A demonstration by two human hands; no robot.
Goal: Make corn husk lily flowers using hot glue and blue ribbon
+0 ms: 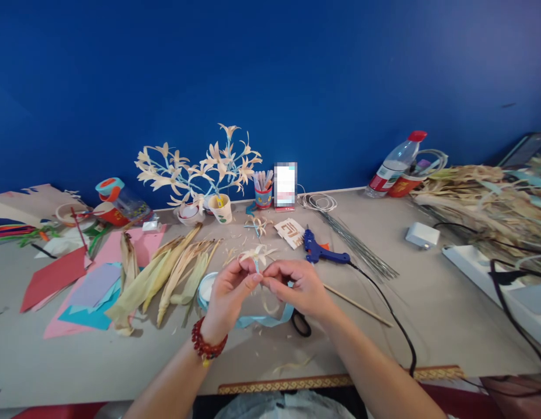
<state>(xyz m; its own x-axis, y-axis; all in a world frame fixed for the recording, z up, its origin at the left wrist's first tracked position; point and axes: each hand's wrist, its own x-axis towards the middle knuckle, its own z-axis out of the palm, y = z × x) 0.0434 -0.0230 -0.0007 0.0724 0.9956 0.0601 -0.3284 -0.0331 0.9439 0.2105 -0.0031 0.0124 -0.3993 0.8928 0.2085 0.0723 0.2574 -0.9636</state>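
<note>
Nearest us, our left hand [229, 291] and right hand [296, 285] meet above the worktop [427, 291]. Both sets of fingertips are pinched tight on the stem of a husk flower [257, 254]. It stands between them, stem upright, petals pointing away from us. A glue gun [322, 251] lies just beyond the right hand.

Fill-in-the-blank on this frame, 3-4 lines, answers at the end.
1. The left hand and right hand pinch one pale flower, and a ____ ribbon trails below them.
2. The beaded bracelet sits on the ____ wrist.
3. The glue gun on the table lies nearer the ____ hand.
4. The bottle by the wall has a ____ cap.
Missing: blue; left; right; red.
</note>
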